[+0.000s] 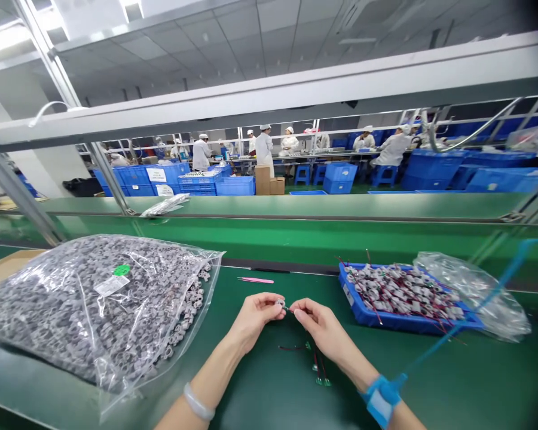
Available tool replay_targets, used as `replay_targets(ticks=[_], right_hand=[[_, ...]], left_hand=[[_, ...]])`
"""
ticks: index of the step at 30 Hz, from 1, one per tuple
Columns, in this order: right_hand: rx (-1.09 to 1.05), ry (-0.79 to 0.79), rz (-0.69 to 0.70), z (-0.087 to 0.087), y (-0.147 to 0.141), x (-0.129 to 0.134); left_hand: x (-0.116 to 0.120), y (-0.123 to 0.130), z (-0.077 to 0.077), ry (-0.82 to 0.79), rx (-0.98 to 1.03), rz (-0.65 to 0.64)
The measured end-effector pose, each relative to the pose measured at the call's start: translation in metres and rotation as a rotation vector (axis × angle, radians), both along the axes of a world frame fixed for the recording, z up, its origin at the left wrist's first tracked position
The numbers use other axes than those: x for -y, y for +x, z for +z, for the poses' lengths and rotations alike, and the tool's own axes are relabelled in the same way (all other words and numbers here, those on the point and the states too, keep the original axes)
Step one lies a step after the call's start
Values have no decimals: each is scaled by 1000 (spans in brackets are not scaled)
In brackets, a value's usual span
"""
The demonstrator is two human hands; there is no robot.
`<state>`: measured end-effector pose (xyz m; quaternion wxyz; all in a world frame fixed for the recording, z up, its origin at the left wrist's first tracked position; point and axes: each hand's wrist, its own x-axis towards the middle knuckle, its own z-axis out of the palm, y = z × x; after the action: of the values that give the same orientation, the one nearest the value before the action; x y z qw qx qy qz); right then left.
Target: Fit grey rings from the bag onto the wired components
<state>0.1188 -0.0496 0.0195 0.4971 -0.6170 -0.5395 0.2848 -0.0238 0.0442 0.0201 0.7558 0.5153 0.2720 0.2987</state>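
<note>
Left hand (260, 316): pinching grey part (280, 303); hold steady.
Right hand (316, 319): pinching thin lead (289, 309); keep straight, no tugging.
Wired boards (327, 382): 5 o'clock; forearm clear.

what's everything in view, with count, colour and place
Bench: one, green, foreground
Bag of grey parts: one, clear, bench left
Tweezers: one, pink, bench centre
Wired pieces: several, green, bench centre
Tray of wired parts: one, blue, bench right
Loose bag: one, clear, beside tray
Packet: one, silvery, far ledge
Bins: many, blue, background
Stools: several, blue, background
Cardboard boxes: two, brown, background
People: several, white clothing, background
Beam: one, white, overhead
Small part: one, pale, centre
Left hand: one, pale bracelet, holding small part, centre
Right hand: one, blue wrist strap, centre
</note>
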Motion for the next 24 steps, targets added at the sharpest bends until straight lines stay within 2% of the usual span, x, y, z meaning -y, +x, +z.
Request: replay_targets(ticks=[3,7,11,14,19,24], right_hand=[[13,-25,16,-3,-1,5],[151,-42,-21,0,-2,10],[84,-51,-30,-1,-2,10],[-4,-48,-26,-4,-2,8],[-83,-58,-34,-5,-2,7],[-148,-79,-24,-1,-5,7]], left_hand=[[4,-5,-1,-75,18,-59],[8,-6,0,7,19,-122],[11,-5,2,-36,22,-170],[12,-4,3,-77,11,-140],[11,-4,3,17,-40,-47],[13,-3,3,-82,11,-16]])
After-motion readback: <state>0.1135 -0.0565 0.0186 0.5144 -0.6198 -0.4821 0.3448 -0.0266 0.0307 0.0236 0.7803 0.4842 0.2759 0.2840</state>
